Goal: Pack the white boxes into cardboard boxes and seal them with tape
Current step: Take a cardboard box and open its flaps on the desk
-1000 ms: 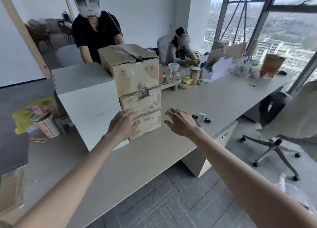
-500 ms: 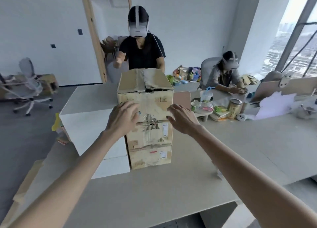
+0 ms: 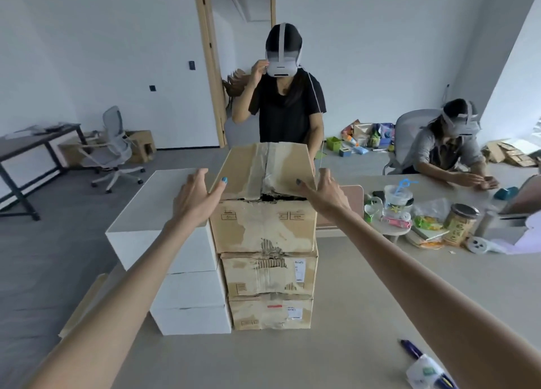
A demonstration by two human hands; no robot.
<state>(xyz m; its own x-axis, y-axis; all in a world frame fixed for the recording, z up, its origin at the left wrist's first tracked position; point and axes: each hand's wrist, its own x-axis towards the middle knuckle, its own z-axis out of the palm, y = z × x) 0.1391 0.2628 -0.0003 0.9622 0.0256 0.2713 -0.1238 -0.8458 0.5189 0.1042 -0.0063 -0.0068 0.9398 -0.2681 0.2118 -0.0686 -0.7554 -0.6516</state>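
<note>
Flanking the top cardboard box (image 3: 263, 227), left hand (image 3: 196, 199) and right hand (image 3: 325, 195) press it straight-fingered.

from my end this looked like an office, a plain open-plan one. i saw a long pale desk (image 3: 366, 286) running off to the right, a grey mesh swivel chair (image 3: 115, 142) on castors beside a dark-framed table (image 3: 17, 145) by the far wall, and another such chair (image 3: 409, 125) behind a seated person (image 3: 439, 148) busy at the desk. the walls were bare white with small switch plates (image 3: 191, 65), the floor (image 3: 58, 242) was grey, and a wooden door frame (image 3: 209, 66) stood behind a standing person (image 3: 288, 107). pens (image 3: 411, 348) lay on the desk, with stacked cardboard boxes (image 3: 263, 227) and white boxes (image 3: 175, 242) at its left end
</note>
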